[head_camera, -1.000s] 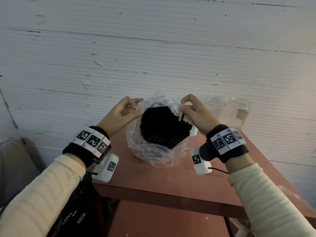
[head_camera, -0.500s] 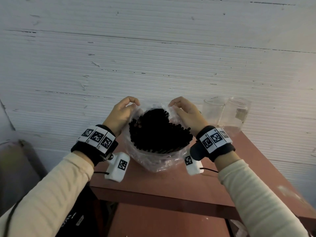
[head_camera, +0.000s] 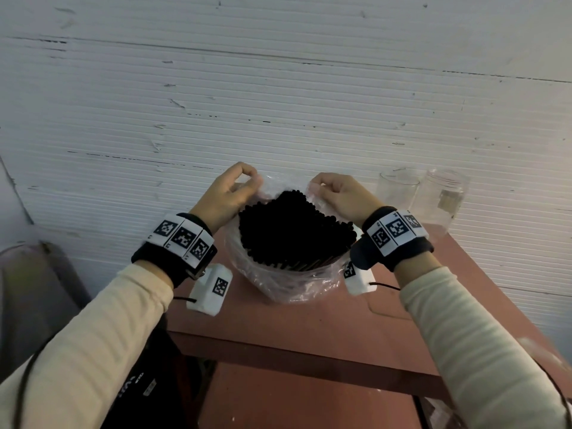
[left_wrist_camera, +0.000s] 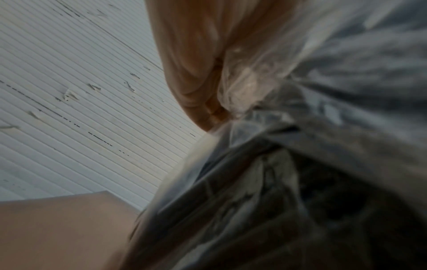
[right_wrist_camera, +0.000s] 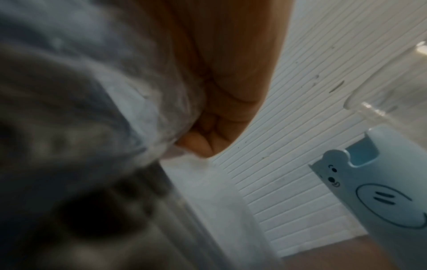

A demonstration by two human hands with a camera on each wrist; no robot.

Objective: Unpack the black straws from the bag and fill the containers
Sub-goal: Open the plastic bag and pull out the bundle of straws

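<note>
A clear plastic bag (head_camera: 297,286) stands on the red-brown table (head_camera: 309,323), packed with a thick bundle of black straws (head_camera: 294,230) whose ends stick up out of its open mouth. My left hand (head_camera: 244,184) pinches the bag's rim on the left, and my right hand (head_camera: 318,190) pinches the rim on the right. Each wrist view shows fingers (left_wrist_camera: 208,109) (right_wrist_camera: 198,142) curled onto crumpled bag film (left_wrist_camera: 300,127) (right_wrist_camera: 115,91). Two empty clear containers (head_camera: 399,190) (head_camera: 445,199) stand at the back right by the wall.
A white ribbed wall (head_camera: 278,88) rises directly behind the table. A pale blue bear-faced item (right_wrist_camera: 381,191) stands by a clear container (right_wrist_camera: 392,82) in the right wrist view. A dark bag (head_camera: 145,385) sits below the table's left front edge.
Both hands shifted their pinch along the bag's rim toward the far side and pulled the film down, so more of the straw ends stand bare above the mouth.
</note>
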